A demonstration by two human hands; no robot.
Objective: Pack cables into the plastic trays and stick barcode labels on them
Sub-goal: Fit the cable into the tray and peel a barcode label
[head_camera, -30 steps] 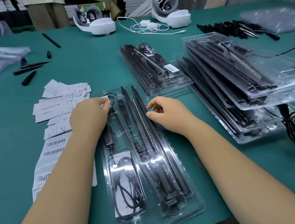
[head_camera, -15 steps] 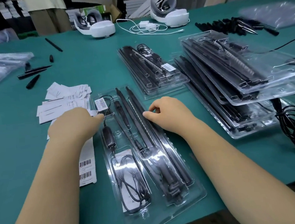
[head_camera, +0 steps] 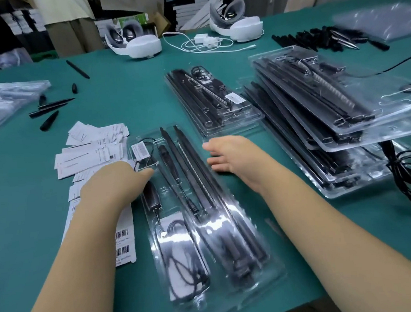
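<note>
The clear plastic tray (head_camera: 232, 230) of black cables lies near the desk's (head_camera: 17, 185) front edge, a barcode label (head_camera: 140, 150) stuck at its far left corner. The left hand (head_camera: 114, 185) rests loosely curled on the tray's left edge, grasping nothing; the right hand (head_camera: 234, 154) presses straight fingers at its right edge

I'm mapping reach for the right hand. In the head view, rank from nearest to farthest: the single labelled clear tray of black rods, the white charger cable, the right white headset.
From the right hand:
1. Labelled clear tray of black rods, just beyond it.
2. White charger cable, far centre.
3. Right white headset, far edge.
</note>
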